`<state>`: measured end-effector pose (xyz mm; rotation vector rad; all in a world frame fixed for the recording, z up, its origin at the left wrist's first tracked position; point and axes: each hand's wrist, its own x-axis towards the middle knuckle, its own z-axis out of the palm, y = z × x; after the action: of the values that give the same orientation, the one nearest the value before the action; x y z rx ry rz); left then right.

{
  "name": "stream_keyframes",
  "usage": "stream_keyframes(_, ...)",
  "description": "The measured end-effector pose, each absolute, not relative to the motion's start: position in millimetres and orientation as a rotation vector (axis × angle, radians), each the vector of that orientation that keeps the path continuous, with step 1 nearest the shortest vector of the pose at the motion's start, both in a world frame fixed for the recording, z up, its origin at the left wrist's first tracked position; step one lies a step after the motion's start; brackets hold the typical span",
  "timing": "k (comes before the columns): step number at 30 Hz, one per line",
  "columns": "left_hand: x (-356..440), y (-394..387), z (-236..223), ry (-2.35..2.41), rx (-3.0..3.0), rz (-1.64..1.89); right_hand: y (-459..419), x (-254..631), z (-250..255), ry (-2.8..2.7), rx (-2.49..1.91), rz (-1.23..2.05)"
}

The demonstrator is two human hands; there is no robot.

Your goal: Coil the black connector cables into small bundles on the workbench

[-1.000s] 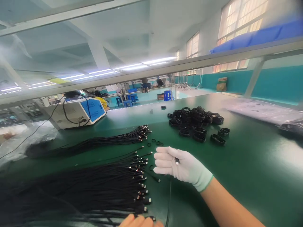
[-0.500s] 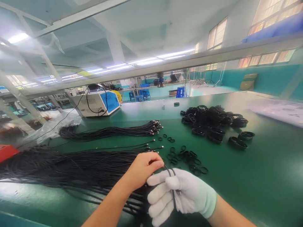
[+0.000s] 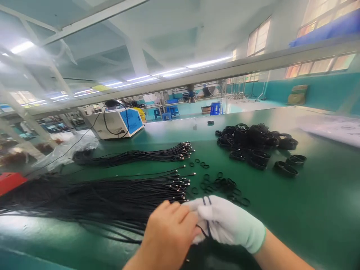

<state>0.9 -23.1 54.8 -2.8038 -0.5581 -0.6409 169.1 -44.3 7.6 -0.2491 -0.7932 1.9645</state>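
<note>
My right hand (image 3: 225,221), in a white glove, is closed on a black cable (image 3: 208,228) that runs over its fingers in two strands. Bare and closed, my left hand (image 3: 171,230) presses against the glove and grips the same cable near its fingertips. The lower part of the cable is hidden by the hands. Left of them lies a large bundle of black cables (image 3: 112,195) with metal plugs at the right ends. Just beyond the hands is a loose scatter of small black rings (image 3: 222,183).
A second cable bundle (image 3: 146,153) lies farther back. Coiled black cables (image 3: 253,138) are heaped at the back right. A white and blue machine (image 3: 120,122) stands at the rear left, near clear plastic (image 3: 62,146). A red box (image 3: 11,182) sits at the left edge.
My left hand has moved down and towards me, from above the glove to its left side, drawing the cable round. The plug ends of the near bundle are now uncovered.
</note>
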Motion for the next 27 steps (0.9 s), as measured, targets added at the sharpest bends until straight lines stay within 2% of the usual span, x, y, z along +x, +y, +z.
stream_keyframes(3,4,-3,92,-0.581,-3.041,-0.531,-50,158,-1,-0.851,-0.200,2.141)
stream_keyframes(5,5,9,99,-0.672,-3.238,-0.540,-51,152,-2,-0.818,-0.172,2.202)
stream_keyframes(11,3,29,53,-1.007,-3.644,-0.795,-50,145,2,-0.763,-0.055,2.191)
stream_keyframes(16,-20,34,23,-1.220,-3.182,-0.643,-48,153,21,-0.585,0.022,2.100)
stream_keyframes(20,-28,8,11,-1.087,-2.839,-0.500,-43,160,31,-0.546,-0.040,1.949)
stream_keyframes(27,-2,-32,-12,-0.863,-2.599,-0.799,-42,163,33,-0.589,-0.108,1.870)
